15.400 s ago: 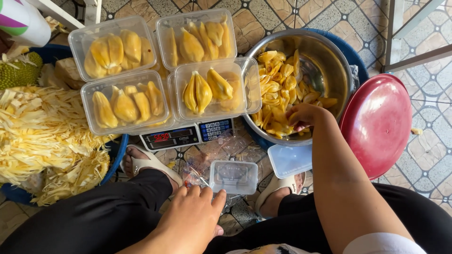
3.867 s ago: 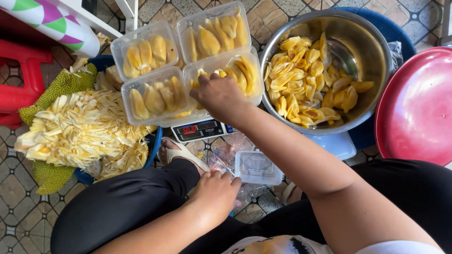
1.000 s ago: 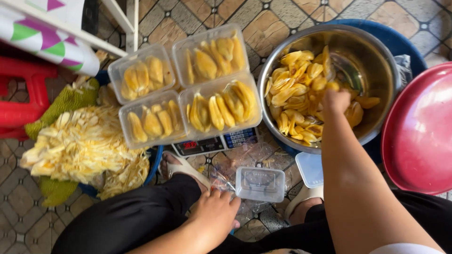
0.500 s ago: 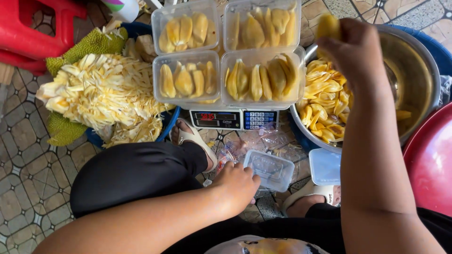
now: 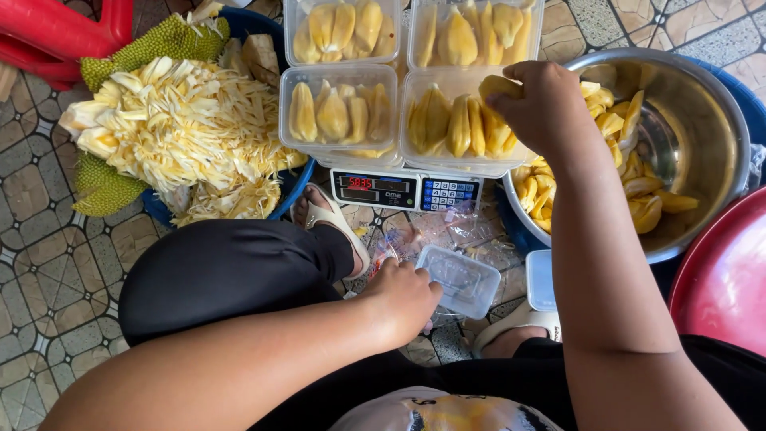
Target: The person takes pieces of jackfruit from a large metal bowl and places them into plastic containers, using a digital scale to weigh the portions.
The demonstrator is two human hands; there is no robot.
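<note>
Four clear plastic tubs of yellow fruit pods stand in a two-by-two block on one digital scale: far left tub, far right tub, near left tub, near right tub. One steel bowl of loose pods. One empty tub just beside the left-hand fingers. One pod in the right-hand fingers. One heap of fruit scraps. One red lid.

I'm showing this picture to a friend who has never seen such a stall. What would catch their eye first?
Probably the four clear tubs of yellow fruit pieces stacked on a scale, with the right hand holding one more piece over the near right tub. Next, the big heap of pale fruit strands at left and the steel bowl at right.
</note>
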